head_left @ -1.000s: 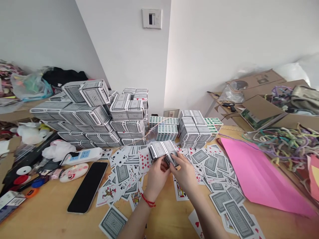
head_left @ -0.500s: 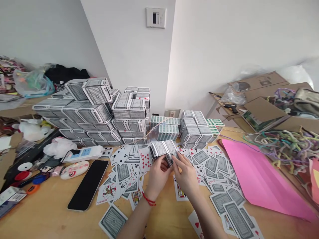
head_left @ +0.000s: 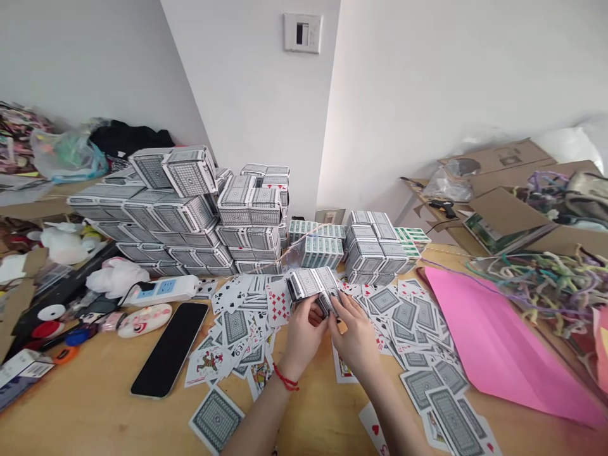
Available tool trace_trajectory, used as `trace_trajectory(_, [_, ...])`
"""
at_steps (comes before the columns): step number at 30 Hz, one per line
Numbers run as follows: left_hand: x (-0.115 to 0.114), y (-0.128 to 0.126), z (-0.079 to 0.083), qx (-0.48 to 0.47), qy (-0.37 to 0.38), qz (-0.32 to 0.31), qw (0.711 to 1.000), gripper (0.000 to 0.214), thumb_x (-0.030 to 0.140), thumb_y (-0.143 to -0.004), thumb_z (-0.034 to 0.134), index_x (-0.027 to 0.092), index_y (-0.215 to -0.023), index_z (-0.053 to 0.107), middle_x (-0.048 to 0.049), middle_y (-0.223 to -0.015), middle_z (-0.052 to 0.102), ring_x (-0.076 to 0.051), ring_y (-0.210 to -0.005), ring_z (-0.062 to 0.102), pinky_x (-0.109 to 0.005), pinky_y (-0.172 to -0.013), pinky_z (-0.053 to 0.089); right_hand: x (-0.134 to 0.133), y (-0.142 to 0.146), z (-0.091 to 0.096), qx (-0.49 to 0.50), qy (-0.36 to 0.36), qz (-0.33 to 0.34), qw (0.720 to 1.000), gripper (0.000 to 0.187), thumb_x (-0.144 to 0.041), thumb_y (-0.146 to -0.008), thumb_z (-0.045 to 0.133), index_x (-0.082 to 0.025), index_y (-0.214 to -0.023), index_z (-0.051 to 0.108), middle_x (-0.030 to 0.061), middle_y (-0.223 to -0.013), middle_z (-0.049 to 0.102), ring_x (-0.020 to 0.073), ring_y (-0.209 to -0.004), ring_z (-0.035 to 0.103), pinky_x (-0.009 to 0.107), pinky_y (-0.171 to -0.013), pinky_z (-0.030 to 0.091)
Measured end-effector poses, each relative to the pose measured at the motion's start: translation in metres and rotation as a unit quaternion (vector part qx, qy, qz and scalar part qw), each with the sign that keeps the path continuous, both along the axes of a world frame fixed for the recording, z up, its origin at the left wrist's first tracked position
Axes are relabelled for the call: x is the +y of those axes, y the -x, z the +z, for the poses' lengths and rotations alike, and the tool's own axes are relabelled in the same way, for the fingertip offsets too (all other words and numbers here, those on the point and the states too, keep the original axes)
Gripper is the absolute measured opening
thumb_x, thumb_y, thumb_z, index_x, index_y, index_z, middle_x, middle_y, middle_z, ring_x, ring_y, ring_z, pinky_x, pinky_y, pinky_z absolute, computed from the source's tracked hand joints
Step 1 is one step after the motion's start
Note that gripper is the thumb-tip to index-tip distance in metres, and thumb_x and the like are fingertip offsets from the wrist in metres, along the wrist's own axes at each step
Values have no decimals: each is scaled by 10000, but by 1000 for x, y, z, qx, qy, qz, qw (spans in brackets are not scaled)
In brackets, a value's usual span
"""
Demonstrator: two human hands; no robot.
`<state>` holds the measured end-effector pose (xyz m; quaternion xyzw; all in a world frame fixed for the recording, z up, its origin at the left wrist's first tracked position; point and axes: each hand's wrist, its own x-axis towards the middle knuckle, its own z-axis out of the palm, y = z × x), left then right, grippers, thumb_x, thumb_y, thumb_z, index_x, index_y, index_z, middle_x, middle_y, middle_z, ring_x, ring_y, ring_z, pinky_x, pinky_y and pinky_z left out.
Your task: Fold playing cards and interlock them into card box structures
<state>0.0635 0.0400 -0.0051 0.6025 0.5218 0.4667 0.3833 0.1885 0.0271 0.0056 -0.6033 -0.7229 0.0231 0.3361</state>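
Between my hands, a little above the table, is a small block made of folded playing cards [head_left: 310,282], grey patterned backs outward. My left hand [head_left: 304,332] grips its near left side, fingers curled underneath. On the block's near right side, my right hand [head_left: 352,323] closes with its thumb and fingers. The block's underside is hidden by my hands. Loose playing cards [head_left: 235,327] lie to the left, some face up, one a joker [head_left: 209,362]. More face-down cards [head_left: 403,311] spread out to the right.
Stacked card blocks [head_left: 166,215] rise at the back left, with a smaller stack [head_left: 373,247] at the back right. Green-and-white card packs [head_left: 322,252] stand between. A phone [head_left: 170,349], a power strip [head_left: 164,288] and pink paper [head_left: 498,354] lie on the table [head_left: 95,418].
My right fingers have shifted slightly up along the block's right side, and more of its near face shows. The whole view has moved a little. Both hands keep their hold.
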Motion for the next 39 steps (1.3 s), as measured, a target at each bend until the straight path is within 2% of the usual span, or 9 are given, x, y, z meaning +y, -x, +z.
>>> trace_trajectory(9, [-1,-1,4,21,-11,17,1000,462,165,-701,602,194,-1151,502,-3,-759,593,-133,-653,569,-285,-641,503,-3,-3,-3,16,13,6,1000,331,-239,-860,414,-189,-1128,602,124,-1227,558,277,-1158,487,448,-871,483])
trace_trajectory(15, [-2,2,4,28,-11,-2,1000,461,153,-722,580,205,-1173,498,-15,-786,591,-137,-678,569,-283,-645,509,-7,1,-3,27,17,6,999,358,-230,-857,414,-191,-1176,570,118,-1270,519,282,-1192,442,456,-875,477])
trace_trajectory(22, [-2,5,5,28,-10,-17,999,443,194,-760,566,209,-1195,486,-31,-814,590,-146,-692,570,-303,-656,518,-8,5,-6,29,-12,-11,999,348,-238,-851,421,-190,-1153,587,122,-1258,528,283,-1178,449,459,-857,480])
trace_trajectory(29, [0,7,1,35,-15,-26,999,457,227,-784,548,213,-1233,461,-50,-850,595,-165,-732,580,-333,-686,521,-6,14,-5,-10,-50,-51,997,290,-218,-831,454,-157,-1035,651,161,-1161,587,284,-1103,507,446,-835,485])
trace_trajectory(39, [-2,7,-3,25,-23,-22,999,478,234,-786,550,214,-1249,431,-50,-876,591,-165,-745,580,-343,-702,520,-8,17,-2,-10,-22,-63,998,279,-224,-833,469,-155,-1019,665,159,-1167,587,288,-1110,498,431,-858,478])
